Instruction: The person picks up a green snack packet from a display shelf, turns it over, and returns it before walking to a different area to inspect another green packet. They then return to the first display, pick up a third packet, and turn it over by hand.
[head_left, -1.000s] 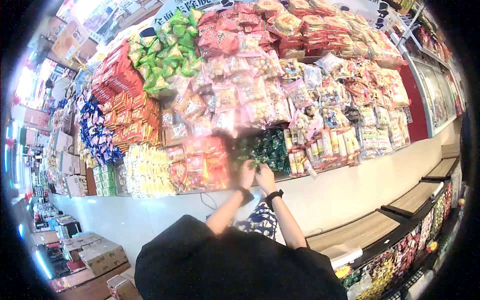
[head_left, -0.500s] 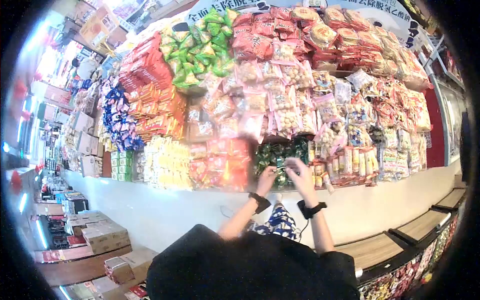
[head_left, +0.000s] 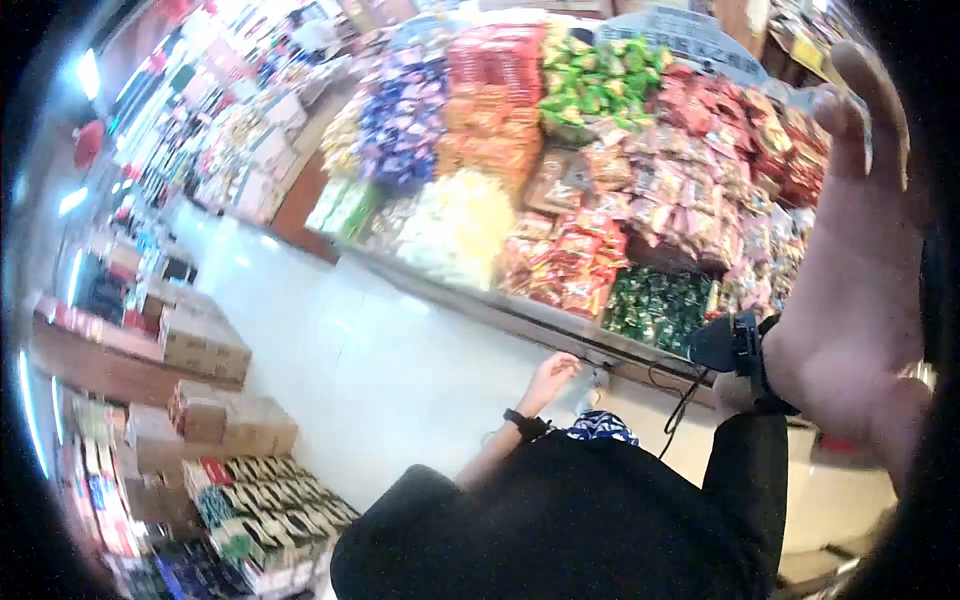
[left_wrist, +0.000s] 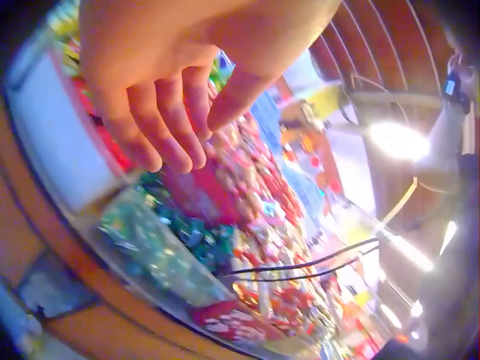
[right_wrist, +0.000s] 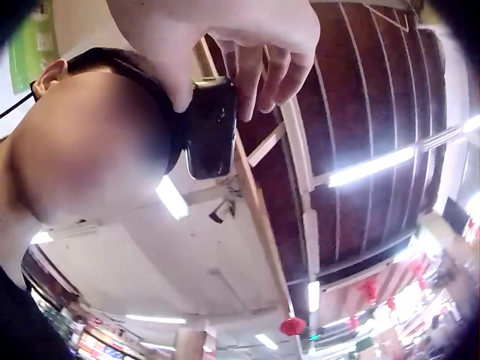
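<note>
Right hand (right_wrist: 240, 37) has risen, gripping the black device (right_wrist: 211, 139).

You have blue-wrapped packets (head_left: 398, 130) at the upper middle of the head view, with orange packets (head_left: 487, 135) to their right and bright green packets (head_left: 600, 85) farther right. Pale yellow packets (head_left: 458, 228) lie below the orange ones, near the edge of the worktop (head_left: 430, 283). On your frame's left, cardboard boxes (head_left: 205, 342) stand beside the shiny floor (head_left: 330, 350). Your right wrist view shows a red lantern (right_wrist: 292, 326) at lower middle and a lit tube light (right_wrist: 371, 167) at right.
</note>
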